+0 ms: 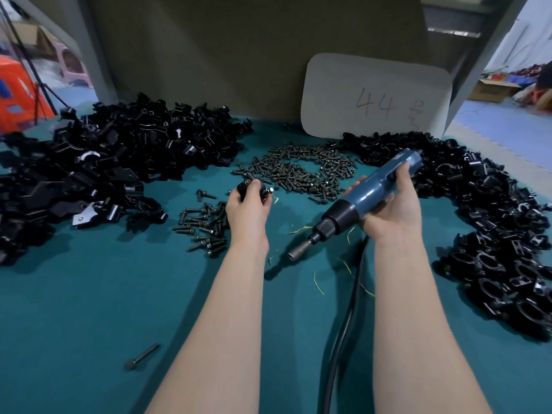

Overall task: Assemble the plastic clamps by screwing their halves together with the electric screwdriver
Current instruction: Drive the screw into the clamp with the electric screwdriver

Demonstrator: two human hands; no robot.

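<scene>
My left hand grips a small black plastic clamp above the green table, a silver screw head sticking out at its right side. My right hand holds the blue electric screwdriver, which slants down to the left; its metal bit socket hangs just above the table, apart from the clamp. A large pile of loose black clamp halves lies at the left. A heap of dark screws lies behind my hands, and a smaller cluster of screws sits left of my left wrist.
A long pile of black ring-shaped clamps runs down the right side. A grey card marked 44 leans on the back wall. The screwdriver's black cable trails toward me. A spare bit lies on the green table.
</scene>
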